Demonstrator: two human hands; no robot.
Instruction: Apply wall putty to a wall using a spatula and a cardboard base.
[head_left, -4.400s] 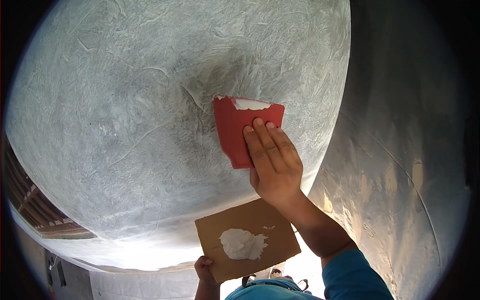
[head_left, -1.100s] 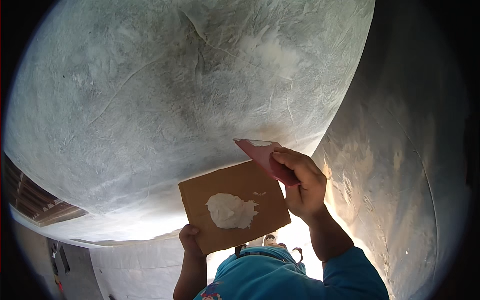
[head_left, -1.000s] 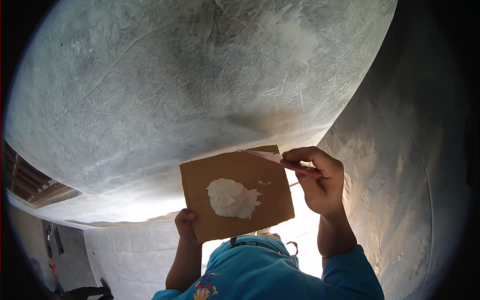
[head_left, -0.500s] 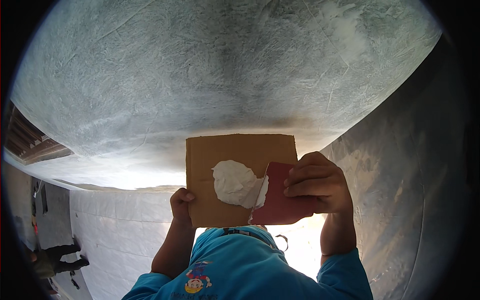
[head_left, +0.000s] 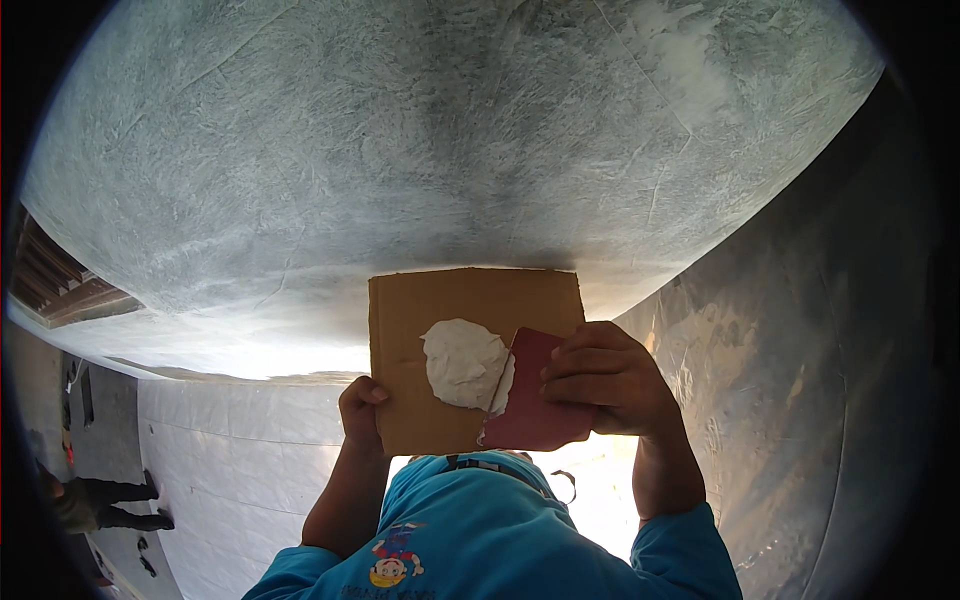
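Note:
My left hand (head_left: 362,410) grips the left edge of a brown cardboard sheet (head_left: 475,293), thumb on its face. A crumpled mound of white putty (head_left: 460,365) lies on the middle of the cardboard. Closed around a flat, dark red rectangular piece (head_left: 525,395) is my right hand (head_left: 615,380), its fingers laid over the right part. The left edge of the red piece rests against the right side of the putty, and some white paste clings along that edge. What the red piece is made of cannot be made out.
A grey wall surface (head_left: 400,140) with pale smears curves across the top. Another grey wall (head_left: 770,430) stands to the right. At the far left are a dark slatted opening (head_left: 70,275) and another person's dark-trousered legs (head_left: 125,492). Bright light comes from behind me.
My right hand has moved left with the red piece, bringing its edge further over the right side of the putty. The cardboard has shifted slightly left; my left hand stays nearly in place.

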